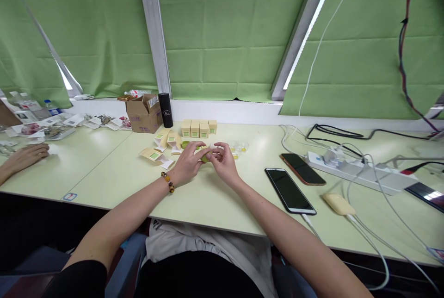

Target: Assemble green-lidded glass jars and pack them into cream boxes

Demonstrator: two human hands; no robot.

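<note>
My left hand, with a beaded bracelet at the wrist, and my right hand meet over the table. Their fingers are closed around a small green object, mostly covered, so its kind is unclear. Another green piece lies just behind my left hand. Opened cream boxes with green squares lie left of it. Behind both hands stands a row of closed cream boxes. Several small clear plastic holders with yellow contents sit beyond my right hand.
To the right lie a white-framed phone, a second phone, a power strip, a power bank and loose cables. A cardboard box and black cylinder stand back left. Another person's hand rests far left.
</note>
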